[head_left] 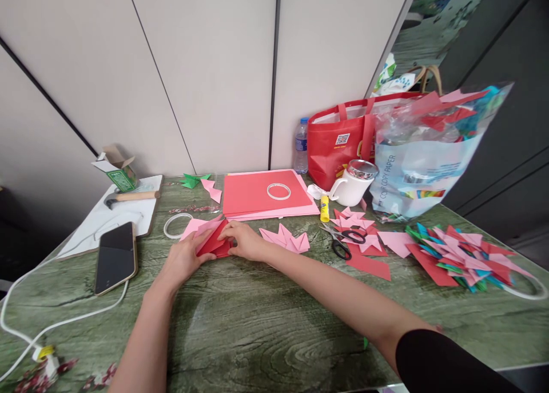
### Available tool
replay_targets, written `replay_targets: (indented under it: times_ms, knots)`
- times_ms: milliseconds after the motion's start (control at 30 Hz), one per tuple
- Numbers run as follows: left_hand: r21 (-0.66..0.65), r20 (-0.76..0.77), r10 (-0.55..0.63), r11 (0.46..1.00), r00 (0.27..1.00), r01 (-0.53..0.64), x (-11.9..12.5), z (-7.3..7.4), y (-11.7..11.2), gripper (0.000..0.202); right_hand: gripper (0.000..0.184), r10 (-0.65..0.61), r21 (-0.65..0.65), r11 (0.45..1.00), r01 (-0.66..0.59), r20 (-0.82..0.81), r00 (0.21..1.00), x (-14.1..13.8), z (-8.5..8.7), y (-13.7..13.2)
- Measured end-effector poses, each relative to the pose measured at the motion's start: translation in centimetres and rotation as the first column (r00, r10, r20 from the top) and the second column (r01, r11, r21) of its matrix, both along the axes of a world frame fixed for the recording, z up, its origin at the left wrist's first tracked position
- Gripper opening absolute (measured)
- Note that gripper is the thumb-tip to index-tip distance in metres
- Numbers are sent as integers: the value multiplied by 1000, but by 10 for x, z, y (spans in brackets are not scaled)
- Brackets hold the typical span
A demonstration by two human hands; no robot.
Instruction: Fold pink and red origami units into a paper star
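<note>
A folded red and pink paper piece (pixel 215 245) is held low over the table between both my hands. My left hand (pixel 185 260) grips its left side, the thumb along the near edge and the fingers behind the paper. On the right side, my right hand (pixel 245 241) pinches the red layer with bent fingers. Pink paper (pixel 193 227) shows just behind my left fingers; whether it is joined to the red piece, I cannot tell. A folded pink star-like piece (pixel 285 238) lies to the right of my right hand. Behind my left hand rests a white ring (pixel 177 226).
Red and pink sheets (pixel 249 195) lie at the back. To the right are a glue stick (pixel 325 209), scissors (pixel 341 247), a lidded mug (pixel 354 184) and a pile of folded papers (pixel 465 258). A phone (pixel 115 258) and a hammer (pixel 132 196) are on the left.
</note>
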State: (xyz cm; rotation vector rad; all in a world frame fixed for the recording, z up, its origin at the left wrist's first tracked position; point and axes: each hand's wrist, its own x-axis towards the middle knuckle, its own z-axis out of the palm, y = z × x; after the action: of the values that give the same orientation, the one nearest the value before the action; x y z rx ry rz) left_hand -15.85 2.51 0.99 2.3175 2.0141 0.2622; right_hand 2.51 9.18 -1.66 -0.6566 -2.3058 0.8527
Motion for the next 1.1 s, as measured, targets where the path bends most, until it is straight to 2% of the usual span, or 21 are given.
replay_targets:
  times_ms: [433,700,933,1100]
  knots:
    - [7,-47,20,1000,999,-20,2,-1,0,61,30,-30,-18,999,30,-22,999,-3,-3,1]
    - [18,-15,23,1000,1000,-22,-3,-5,2,57,26,-62,-50,997,60,-44,997,-3,-2,1]
    - [47,12,-6,999,1000,6,-6,-8,4,52,26,-65,-75,995,61,-55,996,-5,3,-1]
    - [46,12,-6,999,1000,6,-4,-5,2,49,35,-59,-51,997,56,-66,996,-4,-1,0]
